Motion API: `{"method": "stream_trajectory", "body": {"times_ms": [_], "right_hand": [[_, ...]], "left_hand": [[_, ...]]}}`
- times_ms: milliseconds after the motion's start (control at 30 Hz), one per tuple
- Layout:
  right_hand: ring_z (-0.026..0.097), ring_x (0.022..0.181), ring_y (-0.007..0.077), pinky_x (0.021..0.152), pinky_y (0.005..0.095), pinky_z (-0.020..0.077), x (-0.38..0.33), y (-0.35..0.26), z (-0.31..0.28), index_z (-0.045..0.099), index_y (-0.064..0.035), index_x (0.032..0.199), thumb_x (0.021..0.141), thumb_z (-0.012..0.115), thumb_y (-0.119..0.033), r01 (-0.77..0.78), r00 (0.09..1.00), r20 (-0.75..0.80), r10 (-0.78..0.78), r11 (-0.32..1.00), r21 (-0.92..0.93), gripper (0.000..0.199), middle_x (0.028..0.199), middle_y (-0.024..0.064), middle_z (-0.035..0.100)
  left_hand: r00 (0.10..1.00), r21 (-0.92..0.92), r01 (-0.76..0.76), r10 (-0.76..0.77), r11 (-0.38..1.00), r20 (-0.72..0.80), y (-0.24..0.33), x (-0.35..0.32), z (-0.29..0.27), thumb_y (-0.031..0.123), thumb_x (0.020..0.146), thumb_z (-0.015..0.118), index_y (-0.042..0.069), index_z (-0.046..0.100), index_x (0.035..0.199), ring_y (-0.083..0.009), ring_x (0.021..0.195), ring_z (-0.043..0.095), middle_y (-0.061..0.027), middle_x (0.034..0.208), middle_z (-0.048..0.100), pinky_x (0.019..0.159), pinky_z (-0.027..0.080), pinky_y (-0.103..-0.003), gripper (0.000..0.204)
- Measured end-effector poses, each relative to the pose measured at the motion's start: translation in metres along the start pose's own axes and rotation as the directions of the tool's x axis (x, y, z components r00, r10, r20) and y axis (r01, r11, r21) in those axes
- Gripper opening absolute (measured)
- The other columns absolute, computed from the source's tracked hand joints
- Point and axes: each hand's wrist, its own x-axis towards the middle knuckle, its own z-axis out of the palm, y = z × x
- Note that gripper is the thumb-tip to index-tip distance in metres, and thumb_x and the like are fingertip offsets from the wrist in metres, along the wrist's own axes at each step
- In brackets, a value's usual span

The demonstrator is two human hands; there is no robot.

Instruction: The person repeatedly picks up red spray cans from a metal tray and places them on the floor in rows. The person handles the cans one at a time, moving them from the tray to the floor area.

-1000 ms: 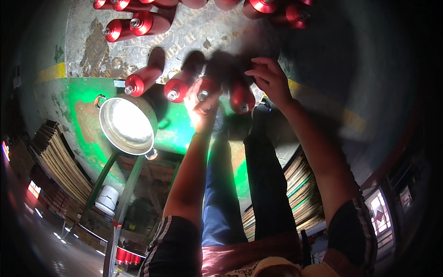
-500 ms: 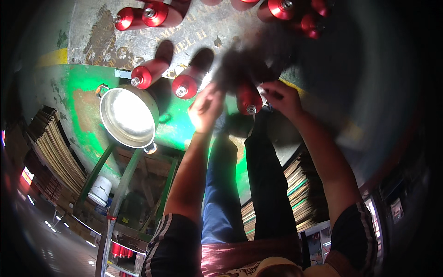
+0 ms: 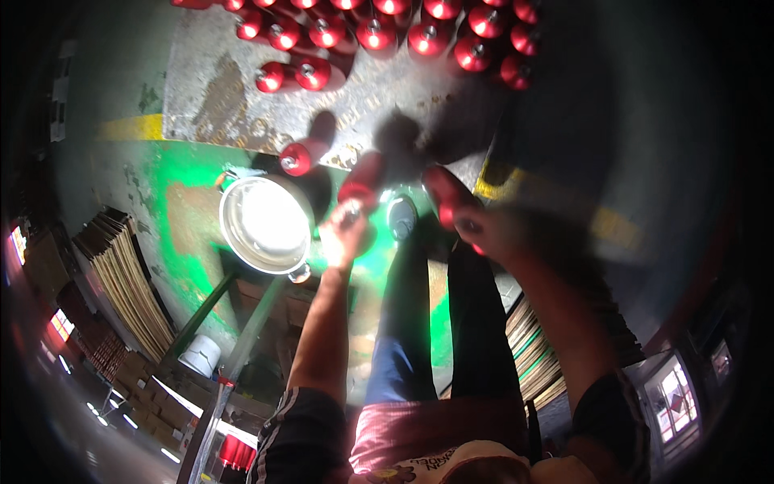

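My left hand [image 3: 345, 234] has its fingers closed around the neck end of a red metal cylinder [image 3: 360, 187], beside the pot. Farther right, my right hand [image 3: 490, 234] grips the top of another red cylinder [image 3: 445, 192], which tilts with its lower end away from me; this hand is slightly blurred. One more red cylinder [image 3: 296, 160] with a small metal neck stands between the pot and the metal sheet, left of my left hand. My shoe [image 3: 401, 216] shows on the floor between the two held cylinders.
Several red cylinders [image 3: 377, 34] stand in rows on the worn metal sheet [image 3: 201, 109] ahead. At left, a round metal pot [image 3: 305, 214] with side handles sits by a frame [image 3: 258, 319]. Stacked flat boards [image 3: 129, 282] and a white bucket [image 3: 200, 355] lie farther left.
Both hands were apart from the cylinders or just beside them; now each holds one by its top. The view has shifted, showing more of the cylinder rows ahead.
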Motion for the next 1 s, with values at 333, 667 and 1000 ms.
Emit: {"method": "stream_trajectory", "body": {"times_ms": [333, 667, 1000], "right_hand": [[0.068, 0.082, 0.0195, 0.074, 0.033, 0.0544, -0.224, -0.198, -0.065, 0.072, -0.0138, 0.105, 0.08, 0.075, -0.01, 0.186, 0.973, -0.137, -0.186, 0.982, -0.018, 0.026, 0.092, 0.0093, 0.07], [0.05, 0.053, 0.0042, 0.046, 0.021, 0.0383, -0.385, -0.247, 0.047, 0.065, 0.0037, 0.106, 0.084, 0.07, 0.005, 0.363, 0.921, 0.065, -0.385, 0.905, 0.22, 0.022, 0.07, -0.001, 0.058], [0.051, 0.058, 0.0029, 0.047, 0.0202, 0.0392, -0.515, -0.278, 0.209, 0.067, 0.0008, 0.108, 0.082, 0.075, 0.001, 0.213, 0.79, 0.524, -0.319, 0.944, 0.253, 0.028, 0.081, 0.0, 0.064]], "left_hand": [[0.977, -0.385, 0.114, -0.032, 0.916, 0.213, 0.221, -0.213, -0.189, 0.0, 0.078, 0.076, 0.004, 0.074, 0.098, -0.0046, 0.074, 0.059, 0.0005, 0.081, 0.07, 0.069, 0.05, -0.022, 0.02], [0.968, -0.312, -0.178, 0.108, 0.933, -0.227, 0.202, -0.54, -0.311, 0.009, 0.08, 0.072, 0.007, 0.072, 0.107, -0.0108, 0.077, 0.064, -0.0074, 0.09, 0.073, 0.075, 0.053, -0.027, 0.027], [0.812, -0.438, 0.168, -0.376, 0.883, -0.446, 0.129, -0.786, -0.361, 0.018, 0.082, 0.07, 0.008, 0.07, 0.11, -0.0166, 0.086, 0.067, -0.0088, 0.095, 0.072, 0.081, 0.053, -0.032, 0.03]]}}
